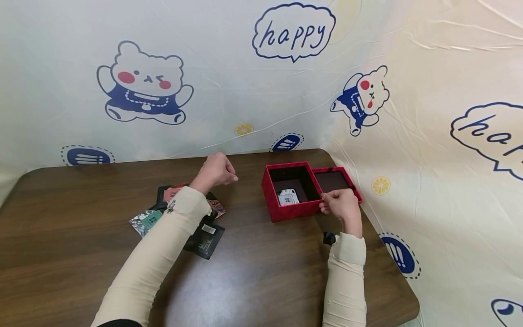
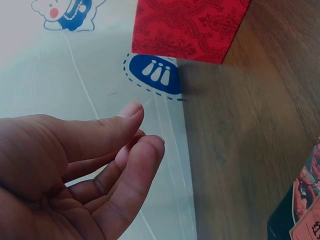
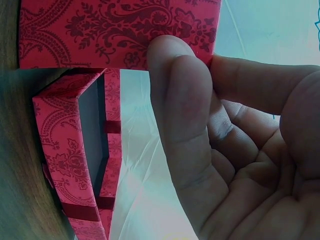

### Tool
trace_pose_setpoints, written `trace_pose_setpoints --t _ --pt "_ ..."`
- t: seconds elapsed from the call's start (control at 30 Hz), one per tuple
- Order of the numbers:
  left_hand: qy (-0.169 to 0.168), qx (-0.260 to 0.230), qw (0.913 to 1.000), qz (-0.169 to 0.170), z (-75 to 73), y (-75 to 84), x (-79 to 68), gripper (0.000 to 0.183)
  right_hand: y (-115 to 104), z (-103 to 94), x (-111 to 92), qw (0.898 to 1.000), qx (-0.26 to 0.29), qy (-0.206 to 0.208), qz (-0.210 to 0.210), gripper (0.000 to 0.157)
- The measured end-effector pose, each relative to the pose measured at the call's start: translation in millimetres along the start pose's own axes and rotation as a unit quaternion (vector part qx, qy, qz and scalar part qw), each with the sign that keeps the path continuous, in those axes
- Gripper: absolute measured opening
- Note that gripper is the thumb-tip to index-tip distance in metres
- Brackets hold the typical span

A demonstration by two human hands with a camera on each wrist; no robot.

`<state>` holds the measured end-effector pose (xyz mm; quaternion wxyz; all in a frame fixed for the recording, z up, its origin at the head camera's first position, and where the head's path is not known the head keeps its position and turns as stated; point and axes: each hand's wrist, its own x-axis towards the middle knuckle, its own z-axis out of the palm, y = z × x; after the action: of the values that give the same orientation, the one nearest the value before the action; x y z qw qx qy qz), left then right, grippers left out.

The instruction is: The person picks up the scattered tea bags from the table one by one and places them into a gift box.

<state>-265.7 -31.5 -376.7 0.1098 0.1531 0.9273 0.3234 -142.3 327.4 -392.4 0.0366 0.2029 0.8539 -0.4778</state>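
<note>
A red patterned box [image 1: 294,212] stands with its top uncovered toward the right of the table. Its near right corner is pinched between the thumb and fingers of my right hand [image 1: 342,205]; the right wrist view shows the fingertips against the red wall [image 3: 115,32]. Inside the box lies a white sachet [image 1: 288,197]. To the box's left, my left hand [image 1: 216,170] hovers with loosely bent fingers, and a gap shows between thumb and forefinger [image 2: 145,165]. Below that forearm is a pile of sachets, among them a black one [image 1: 207,240] and a green-labelled one [image 1: 147,221], partly hidden by the sleeve.
Against the box's right side lies its red lid [image 1: 354,187], dark interior facing up. The brown wooden table [image 1: 73,227] meets a printed cloth wall [image 1: 220,100] at the back and right. A black thing [image 1: 328,238] sits at my right wrist.
</note>
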Motion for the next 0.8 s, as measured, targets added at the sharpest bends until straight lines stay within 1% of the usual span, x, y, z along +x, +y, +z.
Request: trace_pose_setpoints --t 0.23,0.47,0.6,0.8 --pt "0.000 -0.014 0.9999 -0.002 -0.4 -7.2 -0.9 0.011 0.2 -0.4 -0.3 1.000 0.001 0.004 -0.003 0.024" --pt "-0.013 -0.024 0.9993 -0.026 -2.5 -14.7 -5.1 0.011 0.5 -0.4 -0.6 1.000 0.000 0.003 -0.002 0.024" --pt "-0.017 -0.022 0.9991 -0.032 -2.4 -22.6 -5.7 0.013 0.1 0.3 -0.6 1.000 -0.001 0.004 -0.002 0.023" --pt "-0.022 -0.033 0.9976 -0.056 -1.9 -37.3 -7.7 0.014 -0.9 1.1 -1.3 1.000 0.001 0.003 0.002 0.022"
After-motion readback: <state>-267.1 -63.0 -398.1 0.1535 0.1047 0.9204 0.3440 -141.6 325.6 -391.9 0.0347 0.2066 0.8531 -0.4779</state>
